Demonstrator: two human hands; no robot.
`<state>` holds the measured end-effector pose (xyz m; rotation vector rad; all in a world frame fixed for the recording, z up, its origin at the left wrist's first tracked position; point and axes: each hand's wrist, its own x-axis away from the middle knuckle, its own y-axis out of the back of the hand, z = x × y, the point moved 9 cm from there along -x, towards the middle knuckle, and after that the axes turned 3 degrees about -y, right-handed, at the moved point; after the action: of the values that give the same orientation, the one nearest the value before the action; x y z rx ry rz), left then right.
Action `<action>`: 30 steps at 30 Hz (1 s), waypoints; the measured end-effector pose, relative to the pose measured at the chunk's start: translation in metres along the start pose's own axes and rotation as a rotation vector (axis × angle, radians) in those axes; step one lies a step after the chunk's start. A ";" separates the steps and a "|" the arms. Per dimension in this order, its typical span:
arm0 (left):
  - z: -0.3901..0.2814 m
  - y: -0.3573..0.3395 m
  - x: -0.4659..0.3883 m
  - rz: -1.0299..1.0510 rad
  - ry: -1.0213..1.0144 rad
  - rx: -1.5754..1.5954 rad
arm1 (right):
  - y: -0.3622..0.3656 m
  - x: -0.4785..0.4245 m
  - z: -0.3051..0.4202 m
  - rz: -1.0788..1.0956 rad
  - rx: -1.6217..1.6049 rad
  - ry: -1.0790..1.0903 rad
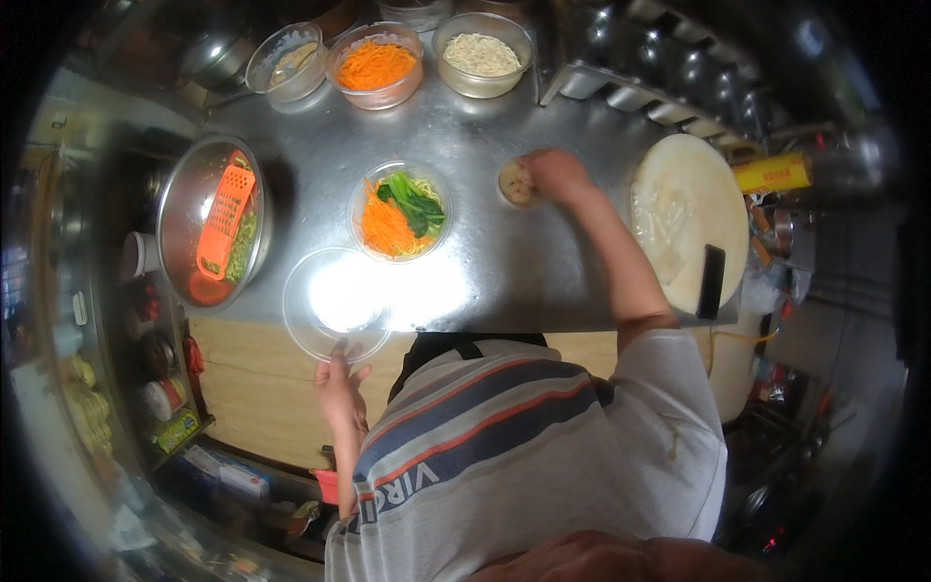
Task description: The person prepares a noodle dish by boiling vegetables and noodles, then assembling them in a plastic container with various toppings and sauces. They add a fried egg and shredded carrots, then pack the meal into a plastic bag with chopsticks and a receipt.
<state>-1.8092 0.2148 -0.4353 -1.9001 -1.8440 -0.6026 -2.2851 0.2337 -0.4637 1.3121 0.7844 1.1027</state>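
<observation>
My left hand (342, 389) is at the counter's front edge, its fingers at the near rim of a clear round plastic lid (298, 309), which overhangs the edge. Bright glare covers part of the lid. Behind it stands a clear round bowl (353, 231) with shredded carrot (385, 225), green leafy vegetable (413, 206) and yellow noodles (430, 190). To the right, my right hand (554, 174) reaches down over the right side of a small round container (512, 190) with pale food pieces in it. The fingertips are hidden, so I cannot tell whether they hold anything.
A steel bowl (166, 225) with an orange grater (227, 218) and green shreds stands left. Along the back are tubs of carrot shreds (376, 65), pale shreds (481, 55) and a paste-like food (294, 64). A round white cutting board (691, 218) with a dark-handled object (712, 282) lies right.
</observation>
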 end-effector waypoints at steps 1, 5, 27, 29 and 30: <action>0.000 0.000 0.000 -0.002 0.000 0.004 | -0.005 -0.001 0.005 0.051 0.126 0.010; 0.000 -0.001 0.002 -0.007 0.001 0.002 | -0.016 -0.004 0.013 0.169 0.258 -0.017; -0.002 -0.003 0.000 -0.021 0.000 0.004 | 0.079 0.037 0.013 -0.522 -0.795 0.120; -0.004 -0.003 0.002 -0.021 0.013 0.003 | 0.073 0.031 0.027 -0.478 -0.915 0.116; -0.007 -0.001 0.004 -0.034 0.015 0.005 | 0.066 0.025 0.039 -0.435 -1.022 0.110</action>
<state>-1.8104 0.2147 -0.4273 -1.8599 -1.8697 -0.6218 -2.2525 0.2382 -0.3900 0.2076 0.4268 0.9953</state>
